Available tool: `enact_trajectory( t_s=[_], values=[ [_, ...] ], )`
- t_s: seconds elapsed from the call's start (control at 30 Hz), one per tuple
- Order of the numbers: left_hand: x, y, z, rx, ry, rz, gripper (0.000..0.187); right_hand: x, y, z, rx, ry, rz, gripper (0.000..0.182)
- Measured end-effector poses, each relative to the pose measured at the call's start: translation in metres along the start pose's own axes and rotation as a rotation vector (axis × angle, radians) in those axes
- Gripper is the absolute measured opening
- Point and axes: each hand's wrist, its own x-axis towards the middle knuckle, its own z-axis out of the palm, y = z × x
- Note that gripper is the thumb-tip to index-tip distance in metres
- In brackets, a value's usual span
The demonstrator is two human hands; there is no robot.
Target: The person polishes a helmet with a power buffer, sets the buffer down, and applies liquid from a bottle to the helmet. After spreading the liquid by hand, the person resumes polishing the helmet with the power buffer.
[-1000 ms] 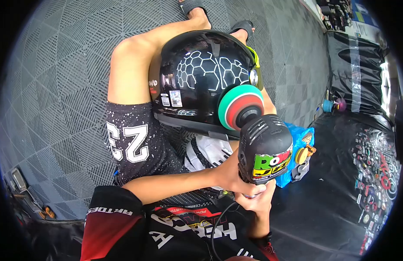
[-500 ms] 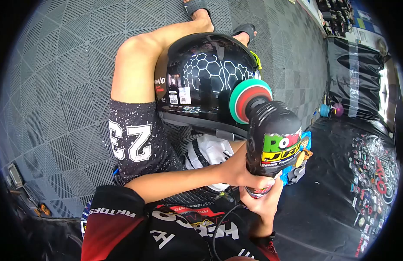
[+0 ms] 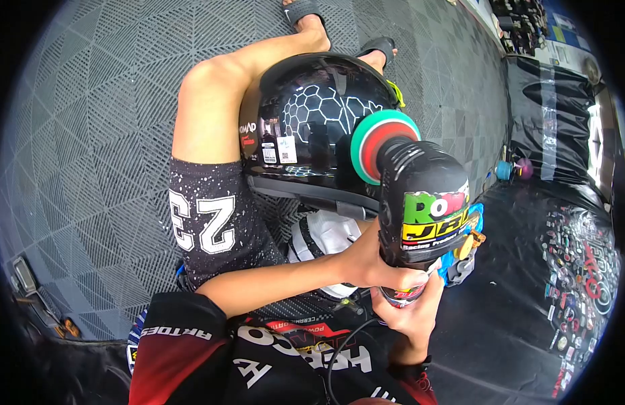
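Note:
A black polisher (image 3: pixel 420 182) covered in stickers is held in both my hands. My left hand (image 3: pixel 376 263), reaching across from the left, wraps around the body of the tool. Lower down, the fingers of my right hand (image 3: pixel 413 307) close around its handle. The round green, white and red polishing pad (image 3: pixel 385 145) lies against the side of a glossy black helmet (image 3: pixel 309 152) with a white hexagon pattern. That helmet rests between my legs, two labels on its left side. A power cord (image 3: pixel 336 344) runs down over my shirt.
Grey ribbed floor tiles (image 3: pixel 110 135) lie beneath. On the right is a black sheet (image 3: pixel 501 304) with many stickers. A white cloth (image 3: pixel 326 243) sits under the helmet, and a blue item (image 3: pixel 450 266) lies behind the polisher. Small blue and purple objects (image 3: pixel 504 170) stand farther right.
The polisher and its pad have shifted slightly up and to the left on the helmet. My hands keep the same grip, and the helmet stays nearly in place.

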Motion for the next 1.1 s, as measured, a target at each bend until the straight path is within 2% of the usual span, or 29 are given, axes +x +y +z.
enact_trajectory(
  t_s=[0.03,0.13,0.17,0.27,0.33,0.4,0.5,0.53,0.6,0.67,0.77,0.83,0.93,0.97,1.0,1.03,1.1],
  values=[
    [-0.002,0.002,0.001,0.027,0.061,0.043,0.065,0.003,-0.001,0.0,0.0,0.002,0.002,0.075],
    [-0.001,-0.015,-0.008,-0.004,-0.036,0.152,0.048,0.012,-0.007,-0.003,0.064,-0.048,-0.028,0.078],
    [-0.003,-0.018,-0.007,-0.034,-0.003,0.16,0.045,0.016,-0.01,-0.005,0.084,-0.101,0.016,0.078],
    [-0.003,-0.016,-0.007,-0.039,-0.008,0.121,0.048,0.017,-0.012,-0.009,0.096,-0.165,0.063,0.078],
    [0.0,-0.012,-0.005,-0.038,0.005,0.097,0.052,0.003,-0.008,-0.01,0.071,-0.205,0.191,0.095],
    [0.003,-0.005,-0.002,-0.08,0.022,0.024,0.057,-0.002,-0.006,-0.008,0.064,-0.143,0.154,0.098],
    [0.005,-0.004,0.001,-0.115,0.057,0.026,0.061,0.011,-0.016,-0.015,0.124,-0.312,0.496,0.098],
    [0.004,-0.006,0.0,-0.115,0.058,0.026,0.061,0.007,-0.013,-0.013,0.124,-0.313,0.496,0.098],
    [0.003,-0.01,-0.003,-0.046,-0.009,0.079,0.061,-0.002,-0.004,-0.007,0.036,-0.111,0.118,0.094],
    [0.003,-0.01,0.0,-0.063,0.023,0.117,0.057,-0.002,-0.002,-0.009,0.046,-0.115,0.128,0.095],
    [0.004,-0.006,-0.001,-0.101,0.033,0.015,0.056,-0.006,-0.002,-0.004,0.036,-0.111,0.148,0.096],
    [0.005,-0.004,0.0,-0.086,0.05,0.053,0.056,-0.003,-0.003,-0.004,0.074,-0.133,0.207,0.094],
    [0.005,-0.008,-0.003,0.002,0.002,0.105,0.059,0.004,-0.005,-0.01,0.056,-0.16,0.185,0.089],
    [0.004,-0.01,-0.003,-0.03,0.03,0.089,0.059,-0.002,0.0,-0.005,0.035,-0.084,0.096,0.088],
    [0.004,-0.005,0.0,-0.063,0.058,0.072,0.059,-0.001,-0.001,-0.004,0.036,-0.084,0.1,0.088],
    [0.004,-0.001,-0.001,-0.08,0.057,0.003,0.06,0.002,-0.002,-0.003,0.032,-0.091,0.109,0.091],
    [0.007,-0.005,-0.002,-0.07,0.046,0.062,0.06,0.006,-0.002,-0.002,0.065,-0.12,0.118,0.095]
  ],
)
